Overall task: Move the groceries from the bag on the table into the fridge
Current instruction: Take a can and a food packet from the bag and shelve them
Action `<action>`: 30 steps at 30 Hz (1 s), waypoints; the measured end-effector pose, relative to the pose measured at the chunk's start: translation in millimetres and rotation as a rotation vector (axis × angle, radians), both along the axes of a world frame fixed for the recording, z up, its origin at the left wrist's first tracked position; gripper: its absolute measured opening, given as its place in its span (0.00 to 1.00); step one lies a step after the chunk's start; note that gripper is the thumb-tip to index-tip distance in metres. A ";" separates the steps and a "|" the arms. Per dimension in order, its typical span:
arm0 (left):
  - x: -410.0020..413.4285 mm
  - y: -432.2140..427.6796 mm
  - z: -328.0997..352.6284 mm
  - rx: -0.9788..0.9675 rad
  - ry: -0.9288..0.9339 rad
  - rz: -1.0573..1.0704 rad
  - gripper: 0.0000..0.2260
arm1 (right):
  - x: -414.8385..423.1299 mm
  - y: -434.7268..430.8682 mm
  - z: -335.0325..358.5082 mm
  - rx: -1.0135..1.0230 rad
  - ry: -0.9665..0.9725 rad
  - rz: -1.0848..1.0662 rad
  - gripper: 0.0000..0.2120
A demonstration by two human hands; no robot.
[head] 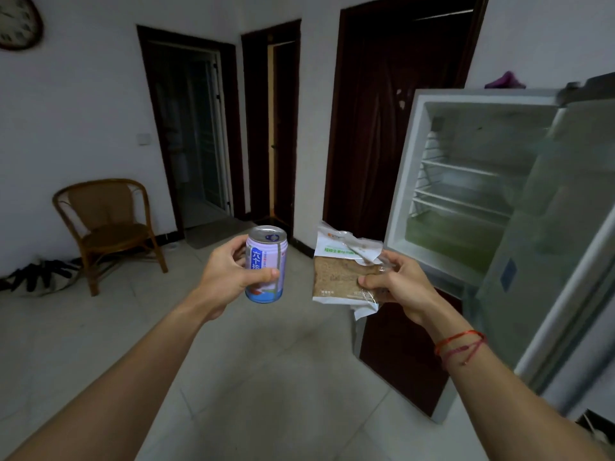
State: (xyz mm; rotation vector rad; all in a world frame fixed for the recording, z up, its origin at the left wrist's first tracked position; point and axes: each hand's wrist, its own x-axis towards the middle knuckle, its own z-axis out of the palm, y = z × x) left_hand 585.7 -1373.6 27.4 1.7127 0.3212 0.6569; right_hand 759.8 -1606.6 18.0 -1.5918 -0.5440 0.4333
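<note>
the left hand (229, 277) grips a can (266, 264) upright and the right hand (396, 287) pinches a bread packet (342, 271), both near the open fridge (466, 181). best to shelve the bread flat first, then stand the can beside it.

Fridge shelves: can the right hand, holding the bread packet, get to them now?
Likely yes: the fridge door stands open, and nothing shows between the right hand and the shelves.
</note>
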 end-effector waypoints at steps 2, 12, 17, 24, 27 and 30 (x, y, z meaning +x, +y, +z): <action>35.5 18.0 3.6 0.001 0.017 -0.008 0.22 | 34.7 17.8 1.4 -0.003 0.012 -0.002 0.20; 186.8 107.9 -1.6 0.017 0.075 -0.055 0.23 | 172.8 95.1 5.8 -0.026 0.007 -0.050 0.17; 257.4 154.7 -14.5 0.051 0.057 -0.092 0.23 | 230.3 132.4 -2.2 -0.040 0.011 -0.085 0.15; 373.7 239.0 -21.4 0.083 0.047 -0.225 0.25 | 317.7 201.0 -7.2 -0.052 0.019 -0.200 0.16; 427.2 269.3 -17.3 0.084 0.039 -0.289 0.26 | 353.0 224.1 -6.2 -0.060 0.029 -0.273 0.15; 475.2 286.7 -13.4 0.075 0.036 -0.352 0.24 | 383.2 236.2 -2.2 -0.069 0.034 -0.342 0.19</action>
